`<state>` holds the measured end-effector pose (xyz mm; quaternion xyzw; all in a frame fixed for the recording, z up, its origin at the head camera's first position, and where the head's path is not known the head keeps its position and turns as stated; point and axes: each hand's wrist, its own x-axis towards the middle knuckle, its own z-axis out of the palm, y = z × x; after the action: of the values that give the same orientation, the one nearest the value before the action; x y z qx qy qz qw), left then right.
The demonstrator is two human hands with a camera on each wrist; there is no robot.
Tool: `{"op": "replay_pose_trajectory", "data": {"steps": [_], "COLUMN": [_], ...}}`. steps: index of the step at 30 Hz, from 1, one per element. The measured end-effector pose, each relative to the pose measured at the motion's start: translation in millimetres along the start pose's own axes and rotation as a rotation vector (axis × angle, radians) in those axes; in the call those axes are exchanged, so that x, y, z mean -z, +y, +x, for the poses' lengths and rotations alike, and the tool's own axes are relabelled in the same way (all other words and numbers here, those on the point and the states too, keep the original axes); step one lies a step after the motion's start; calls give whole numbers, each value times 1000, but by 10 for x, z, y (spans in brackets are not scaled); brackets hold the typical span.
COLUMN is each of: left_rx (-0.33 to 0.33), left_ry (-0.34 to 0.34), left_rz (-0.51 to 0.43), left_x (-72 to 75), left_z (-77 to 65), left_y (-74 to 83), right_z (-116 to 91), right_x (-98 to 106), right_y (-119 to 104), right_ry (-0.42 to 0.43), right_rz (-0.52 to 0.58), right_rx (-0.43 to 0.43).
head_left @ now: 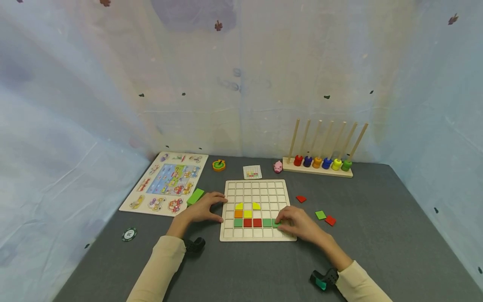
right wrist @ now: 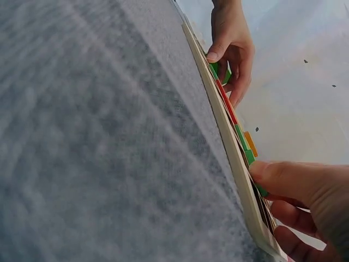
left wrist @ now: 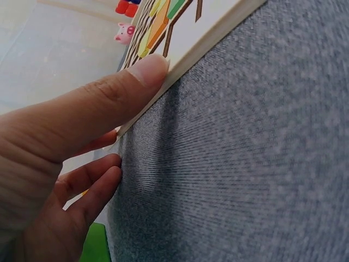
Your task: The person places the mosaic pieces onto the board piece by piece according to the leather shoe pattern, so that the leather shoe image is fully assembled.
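A wooden grid board (head_left: 228,233) lies flat on the dark table. My left hand (head_left: 205,207) is spread along its left edge; in the left wrist view the thumb (left wrist: 147,73) rests on the rim. At the board's right side my right hand (head_left: 298,223) pinches a green square tile (head_left: 276,223), thumb and fingertips close over the lower row. That row also holds another green tile (head_left: 266,222), two red tiles (head_left: 257,222) and a green one (head_left: 238,222) at its left end. Above sit an orange tile (head_left: 239,214), a yellow square (head_left: 247,214) and two yellow cut-corner pieces (head_left: 256,206).
Loose red (head_left: 330,220) and green (head_left: 320,215) tiles lie right of the board. Behind are a pattern card (head_left: 252,172), a pink pig (head_left: 277,167) and a peg stand (head_left: 317,170). Leftward are a green block (head_left: 195,196), a picture puzzle (head_left: 128,204) and a poker chip (head_left: 129,234).
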<state>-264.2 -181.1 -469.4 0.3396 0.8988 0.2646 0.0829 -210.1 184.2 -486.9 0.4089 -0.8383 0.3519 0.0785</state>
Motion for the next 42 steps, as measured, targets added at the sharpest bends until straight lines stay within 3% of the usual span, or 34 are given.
{"op": "replay_pose_trajectory", "data": {"steps": [17, 35, 42], "left_rx": [-3, 24, 34], "left_ry": [-2, -2, -3], "left_rz": [-4, 8, 5], "left_x": [9, -6, -15], "left_z": [3, 10, 14], "left_y": [-4, -16, -16], "right_z": [8, 16, -58], "right_x": [11, 50, 243], "right_y": [-9, 3, 56], "right_ry": [8, -19, 31], "right_rz": [-68, -70, -59], "right_rx": [-41, -10, -96]}}
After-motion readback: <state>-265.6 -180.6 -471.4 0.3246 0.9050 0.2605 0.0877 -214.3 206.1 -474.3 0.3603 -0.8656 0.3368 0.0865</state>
